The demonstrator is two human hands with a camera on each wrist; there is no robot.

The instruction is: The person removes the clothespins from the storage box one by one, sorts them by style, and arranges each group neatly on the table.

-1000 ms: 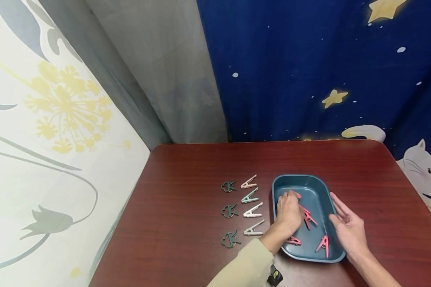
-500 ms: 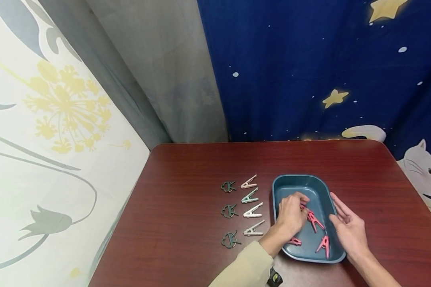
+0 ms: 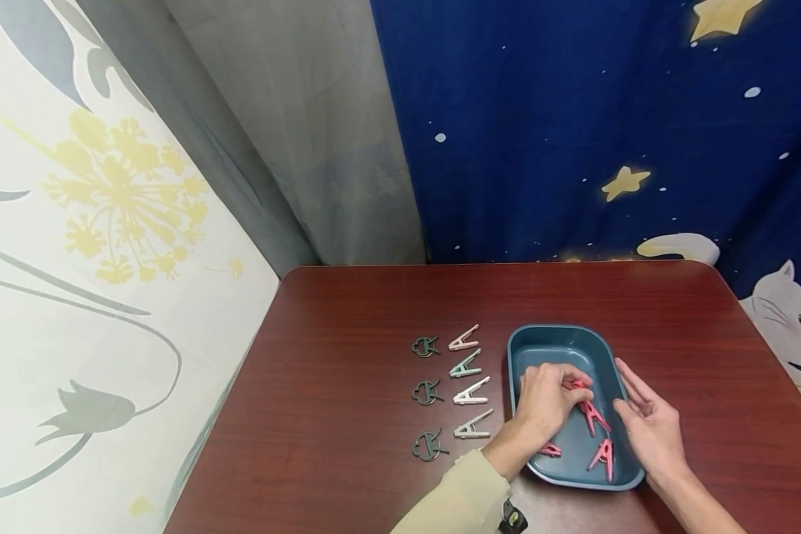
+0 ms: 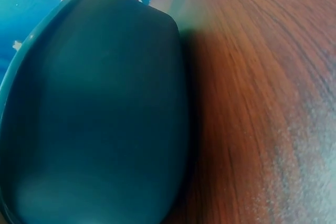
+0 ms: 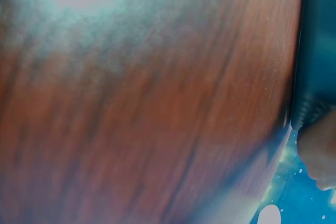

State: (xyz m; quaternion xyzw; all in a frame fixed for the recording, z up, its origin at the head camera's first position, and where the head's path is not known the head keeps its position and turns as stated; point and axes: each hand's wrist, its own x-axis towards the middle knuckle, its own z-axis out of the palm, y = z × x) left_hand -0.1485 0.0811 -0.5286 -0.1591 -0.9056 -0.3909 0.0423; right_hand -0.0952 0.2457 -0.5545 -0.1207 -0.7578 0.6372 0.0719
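In the head view, my left hand reaches into a blue-green plastic basin. Its thumb and fingers pinch a pink clothespin, partly covered by the fingers. Right below that lies a second pink clothespin. Another pink clothespin rests near the basin's front right, and one more is half hidden under my left wrist. My right hand grips the basin's right side, thumb at the rim. The left wrist view is mostly filled by the basin's outer wall.
Left of the basin, pale clothespins stand in a column on the brown table. Beside them is a column of dark green ring-shaped clips. A patterned wall borders the left, with curtains behind.
My left hand has shifted to the right inside the basin, and the pink clothespins at its fingers have moved right with it. The right hand has stayed at the basin's side.
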